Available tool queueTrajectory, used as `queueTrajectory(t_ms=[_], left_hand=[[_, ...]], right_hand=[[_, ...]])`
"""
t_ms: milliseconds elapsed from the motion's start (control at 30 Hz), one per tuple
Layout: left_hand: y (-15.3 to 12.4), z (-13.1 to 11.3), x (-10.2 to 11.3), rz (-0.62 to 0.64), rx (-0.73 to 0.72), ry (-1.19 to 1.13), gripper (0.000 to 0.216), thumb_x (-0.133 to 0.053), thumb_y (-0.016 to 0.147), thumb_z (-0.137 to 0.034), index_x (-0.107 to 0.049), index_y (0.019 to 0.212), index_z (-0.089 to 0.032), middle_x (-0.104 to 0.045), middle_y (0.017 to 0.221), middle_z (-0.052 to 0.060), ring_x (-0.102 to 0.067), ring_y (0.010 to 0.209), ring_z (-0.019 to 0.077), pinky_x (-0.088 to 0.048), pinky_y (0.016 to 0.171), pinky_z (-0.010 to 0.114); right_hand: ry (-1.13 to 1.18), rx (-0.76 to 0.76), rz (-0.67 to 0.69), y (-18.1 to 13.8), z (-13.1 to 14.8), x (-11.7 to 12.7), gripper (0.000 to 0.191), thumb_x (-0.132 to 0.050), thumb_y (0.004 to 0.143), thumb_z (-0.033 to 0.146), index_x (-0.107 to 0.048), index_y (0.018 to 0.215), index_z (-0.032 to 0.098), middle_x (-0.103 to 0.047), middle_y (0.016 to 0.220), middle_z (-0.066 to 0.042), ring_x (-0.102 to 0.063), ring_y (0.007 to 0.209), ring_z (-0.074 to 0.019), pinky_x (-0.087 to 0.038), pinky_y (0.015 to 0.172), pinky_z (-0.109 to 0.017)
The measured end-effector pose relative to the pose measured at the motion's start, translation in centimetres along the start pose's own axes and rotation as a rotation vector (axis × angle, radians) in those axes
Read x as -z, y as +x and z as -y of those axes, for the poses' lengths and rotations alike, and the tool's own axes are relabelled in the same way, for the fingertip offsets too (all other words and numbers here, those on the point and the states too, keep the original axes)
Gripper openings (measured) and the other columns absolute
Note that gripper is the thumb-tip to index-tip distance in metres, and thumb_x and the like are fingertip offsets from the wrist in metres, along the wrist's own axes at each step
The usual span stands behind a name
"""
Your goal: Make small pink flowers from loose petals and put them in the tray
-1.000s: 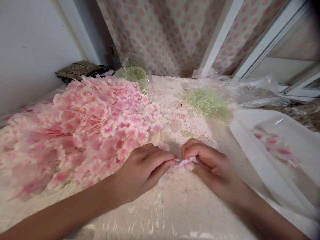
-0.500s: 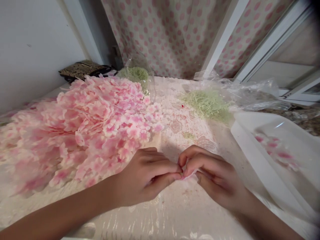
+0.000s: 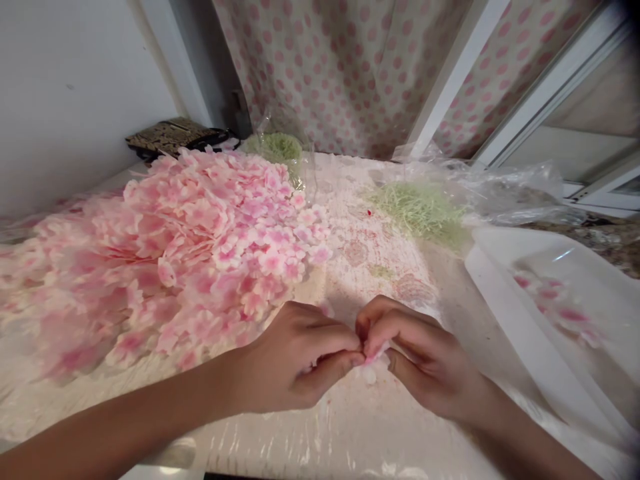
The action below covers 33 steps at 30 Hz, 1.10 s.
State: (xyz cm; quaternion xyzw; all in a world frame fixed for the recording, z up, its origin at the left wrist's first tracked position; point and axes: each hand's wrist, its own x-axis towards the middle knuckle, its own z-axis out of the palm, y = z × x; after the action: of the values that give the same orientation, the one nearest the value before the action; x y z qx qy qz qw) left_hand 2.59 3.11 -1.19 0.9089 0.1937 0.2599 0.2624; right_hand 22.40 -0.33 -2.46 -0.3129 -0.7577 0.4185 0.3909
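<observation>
Your left hand (image 3: 295, 357) and right hand (image 3: 425, 360) meet just beside the heap of pink fabric blossoms (image 3: 200, 260). Your curled fingers (image 3: 345, 340) pinch a small pale-pink blossom (image 3: 374, 353) between both hands, though they hide most of it, so the grip is hard to judge. A white plastic tray (image 3: 505, 313) sits to your right.

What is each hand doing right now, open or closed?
Left hand: closed, pinching a pale pink artificial blossom.
Right hand: closed, pinching the same blossom.
</observation>
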Motion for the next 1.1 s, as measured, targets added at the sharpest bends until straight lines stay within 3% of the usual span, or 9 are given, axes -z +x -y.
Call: queueTrajectory(t_ms=[167, 267, 333, 433, 533, 667, 867, 967, 1100], left_hand=[[0.0, 0.1, 0.0, 0.069, 0.082, -0.146, 0.019, -0.048, 0.088, -0.02, -0.058, 0.072, -0.015, -0.052, 0.054, -0.004, -0.047, 0.051, 0.0058, -0.036, 0.055, 0.019], [0.2, 0.1, 0.1, 0.05, 0.167, -0.148, 0.019, -0.047, 0.09, -0.023, -0.06, 0.078, -0.016, -0.052, 0.059, -0.004, -0.044, 0.051, 0.0059, -0.034, 0.051, 0.019], [0.4, 0.0, 0.2, 0.007, 0.215, -0.112, 0.015, -0.048, 0.089, -0.023, -0.06, 0.096, -0.017, -0.058, 0.074, -0.002, -0.046, 0.055, 0.0059, -0.037, 0.053, 0.019], [0.5, 0.2, 0.2, -0.064, 0.162, -0.091, 0.035, -0.051, 0.085, -0.014, -0.049, 0.119, -0.021, -0.058, 0.105, 0.003, -0.055, 0.076, 0.0078, -0.045, 0.066, 0.02], [0.6, 0.5, 0.1, -0.151, 0.072, -0.064, 0.029, -0.047, 0.085, -0.005, -0.056, 0.109, -0.018, -0.058, 0.105, 0.005, -0.056, 0.093, 0.0109, -0.046, 0.076, 0.021], [0.4, 0.9, -0.1, -0.215, 0.056, -0.011, 0.016, -0.051, 0.086, -0.008, -0.059, 0.096, -0.018, -0.063, 0.088, 0.002, -0.059, 0.079, 0.0084, -0.047, 0.069, 0.018], [0.4, 0.5, 0.5, -0.309, -0.085, 0.229, 0.002, -0.063, 0.081, -0.019, -0.062, 0.082, -0.018, -0.064, 0.087, 0.002, -0.058, 0.073, 0.0109, -0.047, 0.068, 0.024], [0.5, -0.1, 1.1, -0.199, -0.022, -0.029, 0.005, -0.059, 0.083, -0.018, -0.063, 0.084, -0.02, -0.065, 0.087, 0.002, -0.059, 0.08, 0.0133, -0.047, 0.075, 0.028], [0.5, -0.6, 1.1, -0.039, 0.279, -0.663, 0.01, -0.05, 0.088, -0.021, -0.06, 0.09, -0.019, -0.064, 0.073, 0.001, -0.06, 0.068, 0.0112, -0.05, 0.064, 0.024]], right_hand=[[0.103, -0.043, 0.037, 0.0, -0.1, -0.3, 0.017, -0.045, 0.085, 0.005, -0.051, 0.085, 0.021, -0.049, 0.089, -0.002, -0.051, 0.082, -0.0116, -0.042, 0.069, -0.025], [0.154, -0.102, -0.018, 0.2, -0.2, -0.2, 0.007, -0.045, 0.089, 0.015, -0.048, 0.086, 0.021, -0.047, 0.088, -0.002, -0.048, 0.08, -0.0126, -0.041, 0.069, -0.027], [0.212, -0.155, -0.118, 0.5, -0.3, 0.0, 0.003, -0.045, 0.09, 0.022, -0.047, 0.088, 0.022, -0.048, 0.09, -0.002, -0.049, 0.081, -0.0133, -0.042, 0.071, -0.028], [0.318, -0.207, -0.239, 0.8, -0.7, 0.6, 0.006, -0.046, 0.091, 0.026, -0.047, 0.087, 0.021, -0.052, 0.088, -0.002, -0.053, 0.081, -0.0144, -0.042, 0.073, -0.03], [0.373, -0.227, -0.255, 0.8, -0.9, 0.8, 0.008, -0.048, 0.089, 0.026, -0.049, 0.085, 0.02, -0.055, 0.082, -0.001, -0.055, 0.077, -0.0138, -0.042, 0.072, -0.03], [0.312, -0.238, -0.252, 0.8, -0.8, 0.4, 0.008, -0.048, 0.09, 0.024, -0.049, 0.084, 0.019, -0.057, 0.076, 0.0, -0.055, 0.072, -0.0126, -0.042, 0.069, -0.028], [-0.037, -0.201, -0.142, 0.5, -0.9, 0.5, 0.01, -0.047, 0.085, 0.011, -0.052, 0.084, 0.019, -0.056, 0.075, 0.001, -0.055, 0.068, -0.0112, -0.042, 0.061, -0.023], [-0.097, -0.142, -0.031, 0.5, -0.8, 0.6, 0.019, -0.047, 0.079, 0.002, -0.054, 0.081, 0.019, -0.057, 0.072, 0.003, -0.054, 0.065, -0.0092, -0.041, 0.058, -0.021], [-0.015, -0.123, 0.069, 0.8, -0.4, 0.6, 0.019, -0.047, 0.079, 0.001, -0.056, 0.079, 0.018, -0.06, 0.072, 0.003, -0.057, 0.065, -0.0081, -0.044, 0.059, -0.02]])
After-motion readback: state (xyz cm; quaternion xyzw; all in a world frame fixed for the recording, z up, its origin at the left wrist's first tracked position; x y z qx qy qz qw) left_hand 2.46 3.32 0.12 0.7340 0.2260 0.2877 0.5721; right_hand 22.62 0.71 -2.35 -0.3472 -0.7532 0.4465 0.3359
